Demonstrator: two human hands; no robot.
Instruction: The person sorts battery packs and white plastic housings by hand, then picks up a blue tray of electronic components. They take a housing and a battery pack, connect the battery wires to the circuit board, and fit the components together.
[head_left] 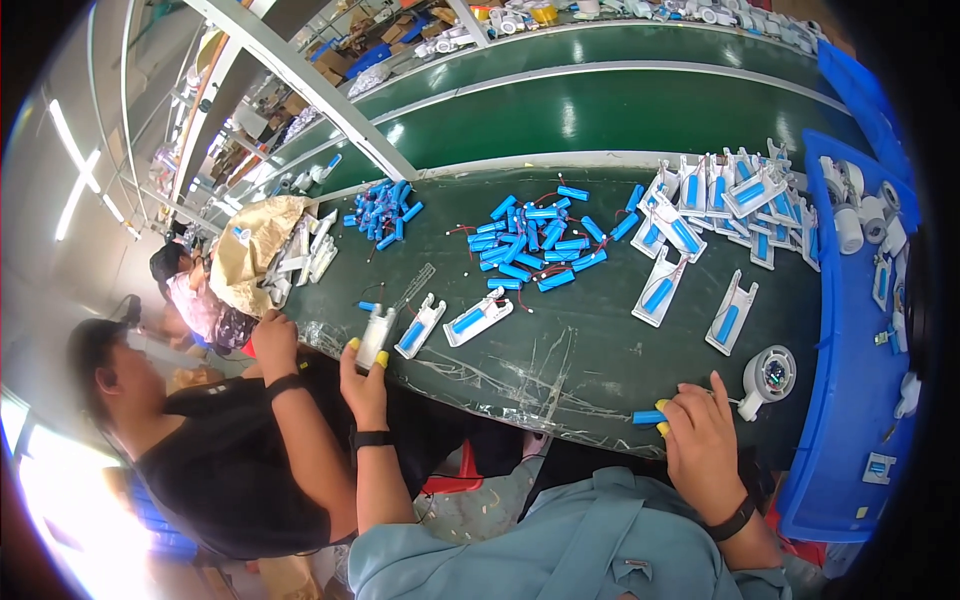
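My left hand point(364, 392), with yellow covers on its fingertips, grips a white plastic casing point(375, 337) between thumb and finger, over the table's near edge. Two more white casings with blue batteries lie just to its right: one upright-angled casing point(421, 326) and one slanted casing point(482, 320). My right hand point(698, 440) pinches a blue cylindrical battery point(649, 417) low over the near right of the table. Beside that hand stands a white round fan-like part point(769, 379) with a short handle. Farther off lies a loose pile of blue batteries point(535, 240) with red wires.
White casings with batteries are heaped point(745, 195) at the far right, beside a blue bin point(815, 440) of white parts. A second battery pile point(384, 212) and a brown sack point(255, 250) lie left. A co-worker's hand point(275, 342) is close to my left hand.
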